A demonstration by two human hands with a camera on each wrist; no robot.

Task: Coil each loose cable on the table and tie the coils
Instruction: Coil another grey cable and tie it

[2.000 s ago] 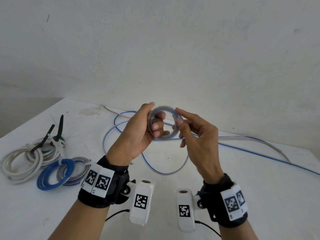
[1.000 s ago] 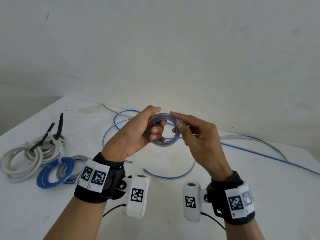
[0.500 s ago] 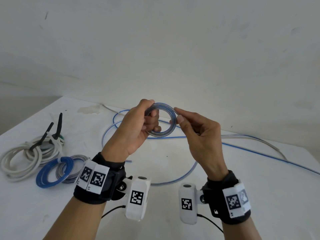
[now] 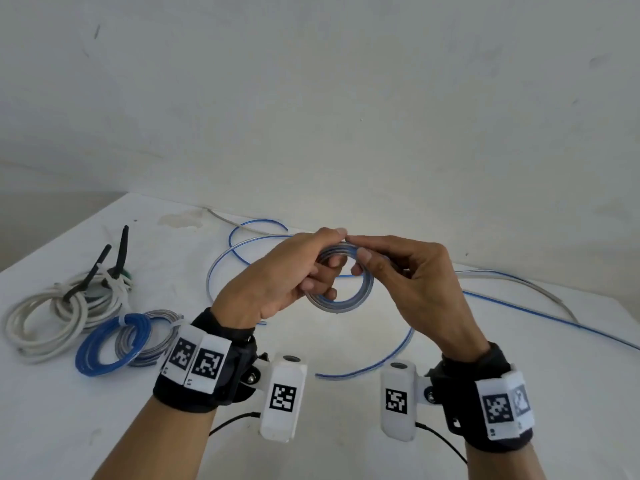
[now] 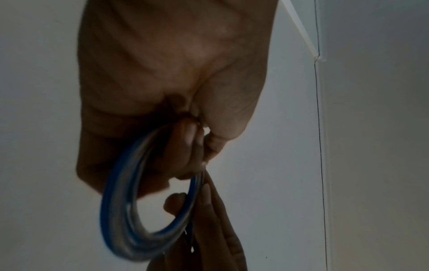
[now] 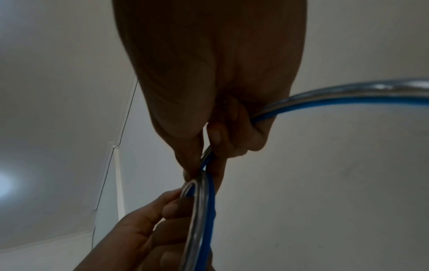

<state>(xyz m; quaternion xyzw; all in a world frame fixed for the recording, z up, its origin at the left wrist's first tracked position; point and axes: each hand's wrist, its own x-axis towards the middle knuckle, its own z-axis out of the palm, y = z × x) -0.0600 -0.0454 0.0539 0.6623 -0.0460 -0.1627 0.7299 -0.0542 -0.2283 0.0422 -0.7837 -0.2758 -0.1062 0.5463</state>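
Cable coil point(image 4: 341, 282): mid-wind, I see it raised above worktop point(image 4: 450, 393)
Left hand point(image 4: 277, 282): grip closed round coil
Right hand point(image 4: 412, 282): pinches feeding strand
Done: three tied coils point(image 4: 104, 327)
Left: long tail point(image 4: 519, 306), then tie

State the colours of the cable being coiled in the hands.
Blue and clear silvery, side by side, on the cable; the right wrist view shows it best.

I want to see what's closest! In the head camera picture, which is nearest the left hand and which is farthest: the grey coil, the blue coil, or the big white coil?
From the left hand:
1. Grey coil, just left of the wrist.
2. Blue coil, farther left.
3. Big white coil, by the table's left edge.
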